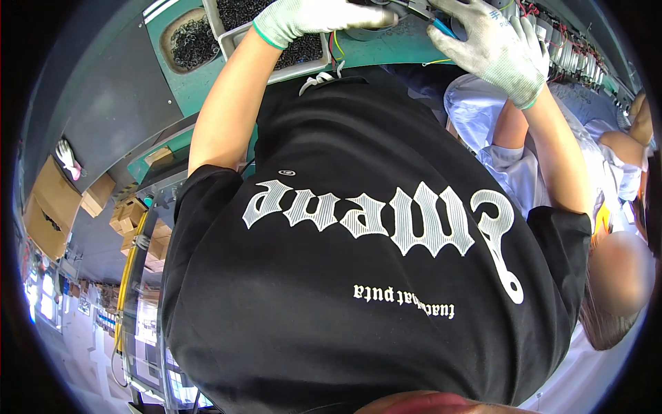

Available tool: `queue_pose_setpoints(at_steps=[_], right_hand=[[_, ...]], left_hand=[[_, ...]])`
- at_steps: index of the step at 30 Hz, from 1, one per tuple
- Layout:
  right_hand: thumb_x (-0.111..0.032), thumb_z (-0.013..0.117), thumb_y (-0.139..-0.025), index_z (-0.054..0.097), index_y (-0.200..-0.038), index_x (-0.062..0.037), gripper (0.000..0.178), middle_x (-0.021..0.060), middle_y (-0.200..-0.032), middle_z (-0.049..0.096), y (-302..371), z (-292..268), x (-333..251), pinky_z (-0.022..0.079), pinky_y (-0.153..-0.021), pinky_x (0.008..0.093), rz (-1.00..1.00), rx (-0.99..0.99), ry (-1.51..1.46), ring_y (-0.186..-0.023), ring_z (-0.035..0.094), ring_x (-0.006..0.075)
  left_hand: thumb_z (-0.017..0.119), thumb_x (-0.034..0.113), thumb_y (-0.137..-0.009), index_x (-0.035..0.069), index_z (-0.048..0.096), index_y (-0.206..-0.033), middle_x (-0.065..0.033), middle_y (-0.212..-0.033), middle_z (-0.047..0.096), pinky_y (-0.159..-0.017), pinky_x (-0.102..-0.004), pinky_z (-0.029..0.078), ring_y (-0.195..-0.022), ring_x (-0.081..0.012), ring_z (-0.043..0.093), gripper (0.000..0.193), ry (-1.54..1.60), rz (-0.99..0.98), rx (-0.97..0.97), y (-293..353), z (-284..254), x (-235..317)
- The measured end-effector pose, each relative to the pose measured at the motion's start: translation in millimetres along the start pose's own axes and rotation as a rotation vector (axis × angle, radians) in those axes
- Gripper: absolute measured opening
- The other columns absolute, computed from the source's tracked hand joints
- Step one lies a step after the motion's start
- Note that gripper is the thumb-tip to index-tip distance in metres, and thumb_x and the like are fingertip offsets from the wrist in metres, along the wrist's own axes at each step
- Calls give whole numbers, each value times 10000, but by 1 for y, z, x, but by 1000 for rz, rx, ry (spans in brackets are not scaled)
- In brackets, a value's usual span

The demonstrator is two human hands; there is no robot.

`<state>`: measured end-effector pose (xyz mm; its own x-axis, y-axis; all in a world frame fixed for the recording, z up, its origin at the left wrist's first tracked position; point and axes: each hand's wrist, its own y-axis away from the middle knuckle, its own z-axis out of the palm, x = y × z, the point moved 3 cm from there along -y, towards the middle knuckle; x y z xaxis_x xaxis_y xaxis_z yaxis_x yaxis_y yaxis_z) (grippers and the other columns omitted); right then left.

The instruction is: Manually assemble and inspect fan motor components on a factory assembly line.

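My left hand (303,19), in a pale knit glove with a green cuff, reaches over the green bench at the top edge. Its fingers are pressed together and point toward the pliers; a dark thing at them is cut off by the frame, so I cannot make it out. Also gloved, my right hand (491,52) grips pliers with a blue handle (443,28), their metal jaws turned toward my left hand. Between the hands and my body, thin red, yellow and green wires (336,47) lie near the bench edge.
Left of my hands stand a grey bin (318,67) and an oval tray (167,43), both with small black parts. Bundled wires (583,58) line the right side. Close on my right is a co-worker in pale clothing (476,114). Cardboard boxes (52,207) stand far left.
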<state>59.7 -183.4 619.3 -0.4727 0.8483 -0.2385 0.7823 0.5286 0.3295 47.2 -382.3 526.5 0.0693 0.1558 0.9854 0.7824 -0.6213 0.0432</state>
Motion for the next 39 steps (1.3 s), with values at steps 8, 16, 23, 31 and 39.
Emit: queue_pose_setpoints(at_steps=[8,16,23,31,39], right_hand=[[-325,670,-815,662,-1213,-65,476,204,-1036,642,5,-1,-1,530,-816,466,89,-8,-45,-885,660,405],[-331,657,-830,655,-1220,-55,478,203,-1016,624,7,-1,-2,523,-809,466,68,-8,-80,-888,655,397],[-328,658,-833,648,-1230,-57,481,200,-992,611,13,5,4,516,-798,461,15,24,-83,-878,648,391],[-321,661,-829,648,-1231,-71,473,196,-992,611,21,10,6,508,-797,462,28,37,-100,-882,642,390],[-355,657,-826,649,-1249,-98,496,194,-990,619,26,12,5,484,-820,476,57,52,-55,-880,639,390]], left_hand=[[628,136,-801,-16,364,-1428,-209,-1327,512,-1077,-382,404,-1229,-329,532,697,-116,290,102,2,3,-9],[548,102,-817,-22,503,-1257,-193,-1193,561,-1006,-390,436,-1157,-317,559,459,-72,201,-38,-1,-2,-4],[560,99,-829,-3,570,-1153,-180,-1071,595,-917,-398,473,-1032,-320,598,340,-157,179,-98,-3,-5,7],[597,103,-872,21,628,-1157,-180,-1176,642,-928,-395,502,-1072,-325,634,298,-340,190,-340,-18,-20,30],[616,134,-896,31,608,-1258,-200,-1293,623,-957,-382,526,-1129,-344,635,377,-416,650,-404,-21,-28,45]])
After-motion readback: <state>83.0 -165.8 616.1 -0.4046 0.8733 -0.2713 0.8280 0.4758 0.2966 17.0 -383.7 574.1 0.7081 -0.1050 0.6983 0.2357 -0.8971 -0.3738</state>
